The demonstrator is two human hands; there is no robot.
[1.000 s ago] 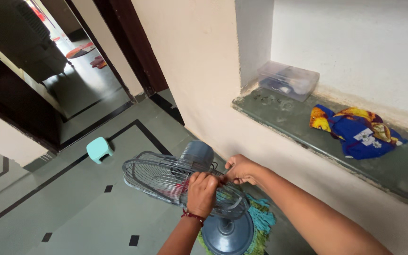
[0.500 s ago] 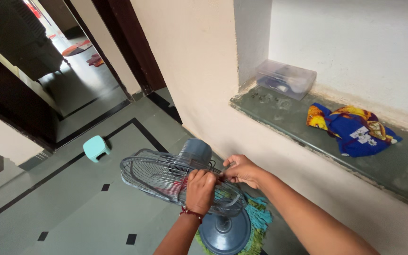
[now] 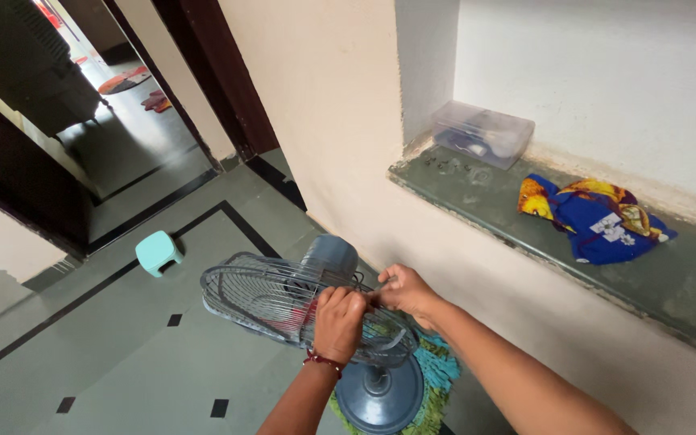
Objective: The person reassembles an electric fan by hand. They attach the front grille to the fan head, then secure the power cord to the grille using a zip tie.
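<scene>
A grey pedestal fan stands on the floor by the wall, its wire cage [image 3: 259, 294] seen from above and its round base [image 3: 380, 395] resting on a green and blue mat [image 3: 437, 379]. My left hand [image 3: 337, 320] is closed over the top rim of the cage. Beside it, my right hand [image 3: 403, 292] pinches the same rim with its fingertips; what it pinches is too small to tell. The fan's grey motor housing [image 3: 330, 256] sits behind the cage. Red blades show faintly through the wires.
A stone ledge [image 3: 477, 201] in a wall recess holds a clear plastic box [image 3: 482, 134], some small screws and a blue and yellow cloth [image 3: 594, 211]. A small turquoise stool [image 3: 157, 252] stands on the tiled floor near a dark doorway [image 3: 98, 105].
Both hands stay on the fan cage's top rim with only small finger shifts. The camera view has drifted slightly, moving everything a little left.
</scene>
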